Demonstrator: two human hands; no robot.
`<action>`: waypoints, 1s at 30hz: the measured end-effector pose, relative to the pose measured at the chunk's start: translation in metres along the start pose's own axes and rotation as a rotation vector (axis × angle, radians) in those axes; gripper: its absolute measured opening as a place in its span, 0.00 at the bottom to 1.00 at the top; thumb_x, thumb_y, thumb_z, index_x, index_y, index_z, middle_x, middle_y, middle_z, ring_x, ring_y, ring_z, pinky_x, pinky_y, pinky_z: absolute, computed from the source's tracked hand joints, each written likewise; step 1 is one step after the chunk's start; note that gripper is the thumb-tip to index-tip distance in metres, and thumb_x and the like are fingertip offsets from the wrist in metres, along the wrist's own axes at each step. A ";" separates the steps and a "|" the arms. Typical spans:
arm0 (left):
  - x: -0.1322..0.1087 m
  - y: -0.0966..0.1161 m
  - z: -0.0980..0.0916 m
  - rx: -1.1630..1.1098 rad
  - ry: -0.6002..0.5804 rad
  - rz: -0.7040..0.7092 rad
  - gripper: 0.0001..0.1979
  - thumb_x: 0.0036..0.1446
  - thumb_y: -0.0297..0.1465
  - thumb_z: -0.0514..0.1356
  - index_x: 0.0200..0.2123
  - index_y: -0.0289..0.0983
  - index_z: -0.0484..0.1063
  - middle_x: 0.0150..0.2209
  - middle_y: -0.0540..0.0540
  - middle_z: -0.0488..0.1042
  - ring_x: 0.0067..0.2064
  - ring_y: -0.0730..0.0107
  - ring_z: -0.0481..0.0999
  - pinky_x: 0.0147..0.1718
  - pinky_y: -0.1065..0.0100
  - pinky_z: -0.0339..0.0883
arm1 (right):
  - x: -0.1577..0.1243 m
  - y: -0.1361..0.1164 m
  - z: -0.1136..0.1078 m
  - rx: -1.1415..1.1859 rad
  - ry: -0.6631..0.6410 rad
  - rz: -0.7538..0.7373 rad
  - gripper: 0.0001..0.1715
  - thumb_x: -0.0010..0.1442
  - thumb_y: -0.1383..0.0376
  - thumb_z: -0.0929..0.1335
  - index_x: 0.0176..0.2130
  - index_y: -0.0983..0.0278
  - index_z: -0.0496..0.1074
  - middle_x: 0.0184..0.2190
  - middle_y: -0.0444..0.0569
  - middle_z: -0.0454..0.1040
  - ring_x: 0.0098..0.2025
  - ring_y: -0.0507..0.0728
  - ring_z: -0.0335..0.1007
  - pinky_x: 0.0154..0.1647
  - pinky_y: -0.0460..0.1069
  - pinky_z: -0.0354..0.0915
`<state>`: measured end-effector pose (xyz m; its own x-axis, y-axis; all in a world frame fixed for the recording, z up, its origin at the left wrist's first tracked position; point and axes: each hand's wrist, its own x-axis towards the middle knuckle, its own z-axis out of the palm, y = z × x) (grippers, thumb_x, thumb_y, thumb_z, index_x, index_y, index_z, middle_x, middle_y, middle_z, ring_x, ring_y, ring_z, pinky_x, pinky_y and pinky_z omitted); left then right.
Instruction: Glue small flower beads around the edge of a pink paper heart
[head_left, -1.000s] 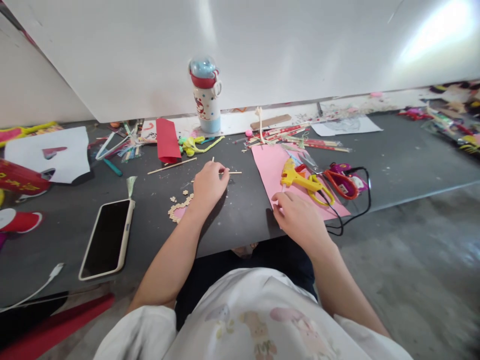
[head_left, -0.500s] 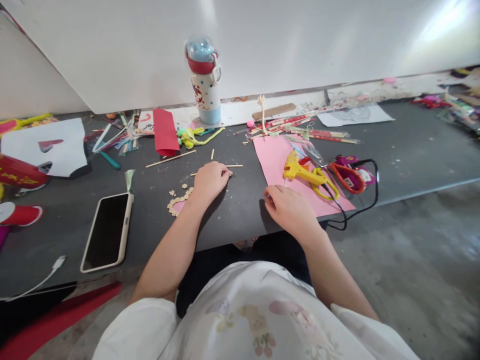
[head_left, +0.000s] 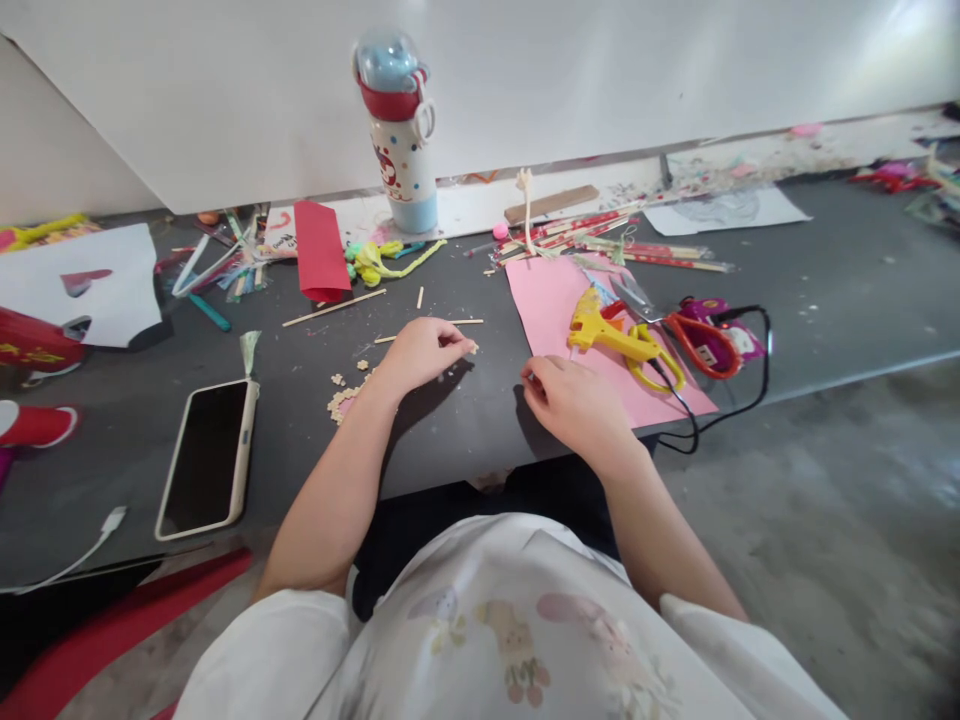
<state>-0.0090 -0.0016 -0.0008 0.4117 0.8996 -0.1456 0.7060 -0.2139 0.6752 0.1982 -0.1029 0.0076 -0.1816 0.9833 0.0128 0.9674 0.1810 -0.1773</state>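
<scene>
My left hand (head_left: 426, 352) is above the dark table, thumb and fingertips pinched on a small beige flower-shaped piece (head_left: 474, 348). Under that forearm lies a pink heart shape (head_left: 346, 405) edged with similar beige flowers, partly hidden by the arm. Two loose flower pieces (head_left: 363, 366) lie just beyond it. My right hand (head_left: 574, 400) rests at the left edge of a pink paper sheet (head_left: 540, 310), its fingers curled in; whether anything is between them is hidden. Just past it, a yellow glue gun (head_left: 611, 338) lies on the sheet, nozzle toward the hand.
Scissors with orange handles (head_left: 701, 345) lie beside the glue gun and its black cord. A phone (head_left: 206, 458) is at the left. Thin sticks (head_left: 334, 308), a red paper piece (head_left: 322, 250) and a bottle (head_left: 401, 140) stand or lie farther back. Wrapped sticks (head_left: 570, 235) are piled behind the pink sheet.
My left hand has moved slightly right relative to the table, and the beige flower at its fingertips shows more clearly. My right hand stays nearly in place. The camera view has shifted a little.
</scene>
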 end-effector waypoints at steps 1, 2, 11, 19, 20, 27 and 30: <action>0.000 0.000 0.001 -0.003 -0.049 0.021 0.15 0.55 0.43 0.61 0.30 0.38 0.80 0.29 0.47 0.80 0.30 0.70 0.74 0.30 0.69 0.61 | 0.001 0.000 0.000 0.003 0.007 -0.002 0.10 0.65 0.67 0.61 0.40 0.64 0.71 0.38 0.52 0.79 0.38 0.59 0.75 0.34 0.51 0.56; -0.001 0.001 0.001 0.011 -0.087 0.033 0.14 0.54 0.43 0.62 0.29 0.38 0.80 0.28 0.48 0.79 0.30 0.70 0.74 0.29 0.69 0.60 | 0.002 0.000 0.000 0.004 0.013 -0.004 0.10 0.65 0.67 0.61 0.40 0.64 0.71 0.38 0.52 0.79 0.37 0.59 0.75 0.33 0.51 0.56; -0.002 0.003 0.004 0.135 -0.124 -0.004 0.08 0.51 0.38 0.66 0.28 0.41 0.82 0.26 0.48 0.81 0.28 0.69 0.76 0.28 0.67 0.59 | 0.005 0.003 0.006 0.026 0.061 -0.036 0.10 0.65 0.67 0.61 0.40 0.64 0.72 0.36 0.51 0.79 0.35 0.58 0.74 0.33 0.50 0.55; -0.002 0.003 0.001 0.169 -0.018 -0.028 0.08 0.52 0.38 0.64 0.29 0.44 0.83 0.31 0.47 0.83 0.33 0.65 0.78 0.32 0.65 0.63 | 0.005 0.007 0.007 0.029 0.101 -0.038 0.10 0.64 0.67 0.62 0.40 0.64 0.72 0.36 0.51 0.80 0.35 0.59 0.75 0.32 0.50 0.56; -0.002 0.003 0.000 0.181 0.008 -0.043 0.09 0.53 0.38 0.64 0.30 0.43 0.83 0.32 0.47 0.83 0.33 0.65 0.78 0.33 0.65 0.63 | 0.006 0.008 0.006 0.024 0.109 -0.038 0.09 0.64 0.67 0.62 0.40 0.64 0.72 0.36 0.51 0.80 0.35 0.59 0.75 0.32 0.50 0.56; -0.004 0.005 -0.010 0.234 0.263 -0.179 0.12 0.55 0.38 0.61 0.34 0.41 0.83 0.34 0.45 0.82 0.36 0.61 0.78 0.37 0.64 0.64 | 0.007 0.019 -0.002 -0.002 0.132 0.037 0.13 0.68 0.62 0.62 0.40 0.65 0.74 0.35 0.51 0.80 0.36 0.59 0.75 0.33 0.51 0.56; -0.004 0.005 -0.011 0.191 0.269 -0.199 0.12 0.54 0.39 0.61 0.34 0.40 0.83 0.33 0.45 0.82 0.35 0.63 0.77 0.36 0.65 0.64 | 0.007 0.018 -0.004 -0.008 0.122 0.042 0.14 0.68 0.61 0.62 0.39 0.65 0.74 0.34 0.52 0.80 0.35 0.59 0.75 0.32 0.51 0.56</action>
<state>-0.0136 -0.0025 0.0110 0.1077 0.9930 -0.0479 0.8618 -0.0692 0.5024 0.2148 -0.0923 0.0081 -0.1185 0.9850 0.1253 0.9752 0.1392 -0.1723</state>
